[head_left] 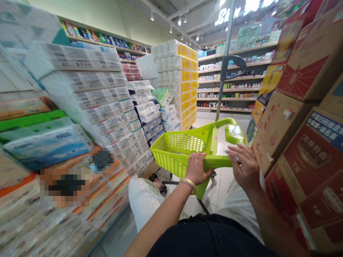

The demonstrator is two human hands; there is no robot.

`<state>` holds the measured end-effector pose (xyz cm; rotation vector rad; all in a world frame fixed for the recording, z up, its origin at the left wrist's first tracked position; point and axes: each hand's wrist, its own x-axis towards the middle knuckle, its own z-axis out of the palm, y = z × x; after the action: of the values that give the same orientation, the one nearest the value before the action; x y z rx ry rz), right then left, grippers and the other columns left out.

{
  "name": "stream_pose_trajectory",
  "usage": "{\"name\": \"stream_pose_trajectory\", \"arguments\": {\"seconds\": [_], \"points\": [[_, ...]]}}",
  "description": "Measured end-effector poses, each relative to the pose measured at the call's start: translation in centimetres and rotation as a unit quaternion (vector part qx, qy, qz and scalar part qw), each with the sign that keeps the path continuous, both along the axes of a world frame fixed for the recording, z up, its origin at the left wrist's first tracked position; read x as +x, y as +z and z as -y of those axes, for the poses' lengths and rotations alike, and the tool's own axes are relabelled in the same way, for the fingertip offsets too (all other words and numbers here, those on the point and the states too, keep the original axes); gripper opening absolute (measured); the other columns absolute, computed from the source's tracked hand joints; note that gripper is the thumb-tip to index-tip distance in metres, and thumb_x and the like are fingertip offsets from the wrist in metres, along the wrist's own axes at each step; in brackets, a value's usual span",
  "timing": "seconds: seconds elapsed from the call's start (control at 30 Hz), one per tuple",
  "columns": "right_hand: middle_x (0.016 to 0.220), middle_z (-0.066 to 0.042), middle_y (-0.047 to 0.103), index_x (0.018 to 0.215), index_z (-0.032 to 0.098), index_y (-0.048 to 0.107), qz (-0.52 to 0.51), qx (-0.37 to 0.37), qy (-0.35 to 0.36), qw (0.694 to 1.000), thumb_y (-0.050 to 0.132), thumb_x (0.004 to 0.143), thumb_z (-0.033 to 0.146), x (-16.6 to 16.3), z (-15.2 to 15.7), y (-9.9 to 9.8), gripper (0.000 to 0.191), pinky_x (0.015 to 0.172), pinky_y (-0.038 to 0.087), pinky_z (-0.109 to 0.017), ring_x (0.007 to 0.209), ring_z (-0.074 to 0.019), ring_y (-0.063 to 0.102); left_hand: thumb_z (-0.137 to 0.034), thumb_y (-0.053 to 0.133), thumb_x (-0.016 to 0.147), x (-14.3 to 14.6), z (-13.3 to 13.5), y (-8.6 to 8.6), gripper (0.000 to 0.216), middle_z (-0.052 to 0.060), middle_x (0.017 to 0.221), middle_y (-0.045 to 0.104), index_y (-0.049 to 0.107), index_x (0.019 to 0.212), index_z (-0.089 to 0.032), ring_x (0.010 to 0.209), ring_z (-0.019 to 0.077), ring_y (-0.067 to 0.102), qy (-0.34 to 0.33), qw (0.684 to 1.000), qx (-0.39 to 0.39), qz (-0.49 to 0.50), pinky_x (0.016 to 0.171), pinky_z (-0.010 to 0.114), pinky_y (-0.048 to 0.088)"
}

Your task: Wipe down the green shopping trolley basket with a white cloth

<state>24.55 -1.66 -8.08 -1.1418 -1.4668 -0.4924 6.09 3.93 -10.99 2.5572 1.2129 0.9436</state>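
In front of me stands a lime-green shopping cart [170, 160] with a perforated basket. My left hand [197, 166], with a gold-coloured bangle at the wrist, is closed over the cart's near side where the handle arm begins. Beside the right end of that arm is my right hand [244, 166]. Its fingers are stretched out and lightly touch the handle's end; the underside of this hand is hidden. A small screen unit [235, 132] sits on the far handle arm, just beyond my right fingers. The basket's floor shows only in part.
Packs of tissue paper [107, 103] rise in tall stacks on the left. Yellow-and-white paper packs [184, 82] stand ahead. Cardboard cartons [294, 121] line the right side closely. A grey pole [227, 39] with a dark handle is beyond the cart, before product shelves [233, 91].
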Motion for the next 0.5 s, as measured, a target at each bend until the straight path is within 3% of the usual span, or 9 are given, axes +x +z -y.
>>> {"name": "stream_pose_trajectory", "arguments": {"seconds": [0.17, 0.37, 0.5], "points": [[0.105, -0.001, 0.076, 0.103, 0.025, 0.072, 0.081, -0.010, 0.013, 0.997, 0.059, 0.091, 0.019, -1.2, 1.1, -0.6, 0.019, 0.111, 0.038, -0.047, 0.115, -0.0241, 0.064, -0.048, 0.066, 0.076, -0.2, 0.1, 0.1, 0.055, 0.010, 0.113, 0.056, 0.049, 0.121, -0.021, 0.110, 0.0300, 0.050, -0.001, 1.000, 0.002, -0.005, 0.103, 0.049, 0.037], [0.100, -0.006, 0.075, 0.099, 0.022, 0.073, -0.030, 0.036, -0.013, 0.999, 0.055, 0.092, 0.019, 0.5, 0.1, -0.1, 0.020, 0.099, 0.049, -0.046, 0.109, -0.0251, 0.065, -0.047, 0.066, 0.077, 0.0, 0.0, 0.0, 0.056, 0.010, 0.113, 0.056, 0.048, 0.122, -0.020, 0.110, 0.0298, 0.050, 0.000, 1.000, -0.003, -0.010, 0.104, 0.048, 0.037], [0.102, -0.005, 0.075, 0.099, 0.023, 0.073, 0.004, 0.020, -0.024, 1.000, 0.057, 0.092, 0.020, -0.7, 0.5, -0.5, 0.018, 0.107, 0.043, -0.048, 0.115, -0.0263, 0.062, -0.047, 0.067, 0.076, 0.1, 0.0, -0.1, 0.056, 0.011, 0.112, 0.056, 0.049, 0.121, -0.018, 0.109, 0.0299, 0.050, 0.006, 1.000, 0.002, -0.005, 0.104, 0.048, 0.037]]}}
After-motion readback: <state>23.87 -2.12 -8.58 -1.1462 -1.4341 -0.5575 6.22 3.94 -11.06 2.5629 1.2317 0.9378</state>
